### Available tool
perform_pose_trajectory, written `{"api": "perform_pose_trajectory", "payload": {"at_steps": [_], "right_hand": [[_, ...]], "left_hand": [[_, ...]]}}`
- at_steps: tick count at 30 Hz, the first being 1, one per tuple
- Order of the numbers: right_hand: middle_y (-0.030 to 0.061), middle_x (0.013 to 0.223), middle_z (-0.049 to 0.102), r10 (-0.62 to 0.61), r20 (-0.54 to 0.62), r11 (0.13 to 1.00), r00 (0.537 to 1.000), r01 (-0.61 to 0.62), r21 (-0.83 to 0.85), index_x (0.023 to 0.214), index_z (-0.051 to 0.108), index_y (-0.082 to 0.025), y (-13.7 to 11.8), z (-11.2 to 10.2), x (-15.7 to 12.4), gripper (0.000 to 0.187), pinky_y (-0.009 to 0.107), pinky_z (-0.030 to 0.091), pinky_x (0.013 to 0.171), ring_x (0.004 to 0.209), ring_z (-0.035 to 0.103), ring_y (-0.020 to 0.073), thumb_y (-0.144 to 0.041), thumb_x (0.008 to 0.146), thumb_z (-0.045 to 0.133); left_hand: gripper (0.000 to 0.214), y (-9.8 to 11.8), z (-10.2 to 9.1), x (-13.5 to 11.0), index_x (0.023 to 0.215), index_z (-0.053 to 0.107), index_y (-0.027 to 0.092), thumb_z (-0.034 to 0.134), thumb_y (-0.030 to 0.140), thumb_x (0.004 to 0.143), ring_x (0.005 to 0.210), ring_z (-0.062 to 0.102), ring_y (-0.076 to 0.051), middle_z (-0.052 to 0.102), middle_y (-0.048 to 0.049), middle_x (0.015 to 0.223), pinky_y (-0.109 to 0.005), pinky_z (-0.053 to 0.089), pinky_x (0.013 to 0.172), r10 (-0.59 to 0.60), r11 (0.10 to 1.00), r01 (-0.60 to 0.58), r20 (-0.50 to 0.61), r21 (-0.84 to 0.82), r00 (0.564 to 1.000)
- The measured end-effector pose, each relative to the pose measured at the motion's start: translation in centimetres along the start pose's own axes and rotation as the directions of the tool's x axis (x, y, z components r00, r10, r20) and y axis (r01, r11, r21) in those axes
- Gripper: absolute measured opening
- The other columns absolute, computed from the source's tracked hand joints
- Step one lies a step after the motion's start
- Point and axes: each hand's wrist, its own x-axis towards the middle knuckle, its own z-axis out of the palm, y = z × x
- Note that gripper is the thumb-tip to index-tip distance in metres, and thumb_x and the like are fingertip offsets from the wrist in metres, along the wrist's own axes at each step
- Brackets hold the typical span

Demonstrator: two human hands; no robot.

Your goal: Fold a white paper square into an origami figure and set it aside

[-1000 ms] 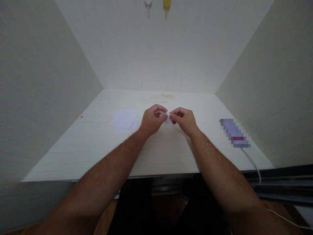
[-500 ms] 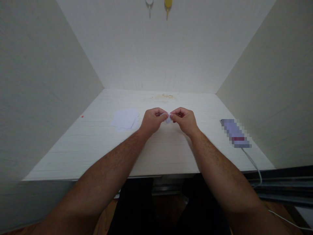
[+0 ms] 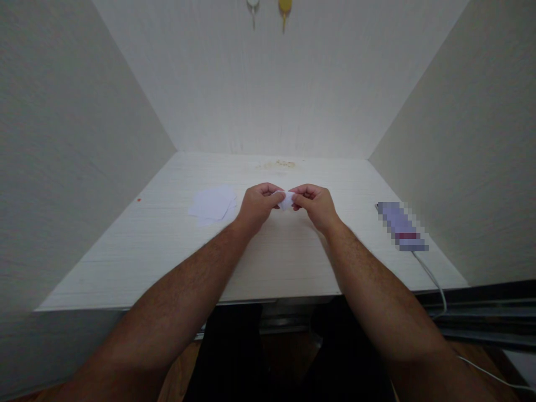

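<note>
A small piece of white paper (image 3: 287, 201) is pinched between my two hands, just above the middle of the white tabletop (image 3: 276, 257). My left hand (image 3: 260, 202) grips its left side between thumb and fingers. On the other side, my right hand (image 3: 314, 202) pinches the right edge the same way. The paper looks folded, though the fingers cover much of it. Left of my left hand lies a loose, overlapping stack of white paper sheets (image 3: 213, 204).
At the right lies a blurred-out phone-like object (image 3: 402, 226) with a white cable (image 3: 431, 274) running over the front edge. Walls enclose the table at the back and both sides. Two hooks, one white and one yellow (image 3: 285, 6), hang on the back wall. A small red speck (image 3: 139, 200) sits at left.
My hands have parted slightly, and more of the white paper shows between the fingertips. The paper stack and the phone-like object stay in place; the view has shifted a little.
</note>
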Motion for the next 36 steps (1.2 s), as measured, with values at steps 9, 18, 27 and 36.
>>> {"api": "perform_pose_trajectory", "payload": {"at_steps": [9,18,27,36], "right_hand": [[-0.0002,0.058,0.066,0.010,-0.018,1.000,1.000,-0.009,0.020,0.074,0.070,-0.017,-0.15,0.14,-0.05,0.022,0.027,0.049,0.054,0.052,0.057,0.0104,-0.033,0.062,0.078],[-0.0004,0.057,0.065,-0.006,-0.032,1.000,0.999,0.005,-0.014,0.073,0.069,-0.016,-0.13,0.22,-0.03,0.019,0.025,0.046,0.052,0.051,0.055,0.0098,-0.031,0.064,0.075],[-0.0008,0.058,0.063,-0.050,-0.043,0.992,0.998,0.045,-0.118,0.069,0.066,-0.017,0.10,0.27,0.02,0.018,0.024,0.043,0.050,0.051,0.054,0.0099,-0.034,0.067,0.073],[-0.0002,0.059,0.063,-0.043,-0.036,0.981,0.998,0.035,-0.191,0.067,0.065,-0.017,0.31,0.31,0.27,0.016,0.024,0.043,0.051,0.052,0.054,0.0103,-0.032,0.069,0.069]], "left_hand": [[0.020,-0.19,-0.04,0.06,0.073,0.064,0.013,0.074,0.029,0.065,0.058,0.059,-0.011,0.065,-0.0028,0.065,-0.025,0.049,0.057,0.001,1.000,-0.001,0.018,-0.004,1.000],[0.020,0.01,0.08,-0.12,0.074,0.064,0.013,0.075,0.027,0.065,0.055,0.056,-0.010,0.065,-0.0014,0.063,-0.022,0.044,0.053,0.073,0.984,-0.074,0.016,0.159,0.997],[0.019,-0.21,0.07,-0.05,0.073,0.065,0.014,0.072,0.032,0.068,0.056,0.057,-0.012,0.066,-0.0024,0.064,-0.025,0.047,0.055,0.112,0.968,-0.116,0.032,0.221,0.993],[0.017,0.09,-0.22,0.17,0.071,0.066,0.014,0.068,0.031,0.071,0.056,0.056,-0.012,0.063,-0.0015,0.060,-0.024,0.042,0.054,0.110,0.929,-0.116,0.040,0.352,0.993]]}}
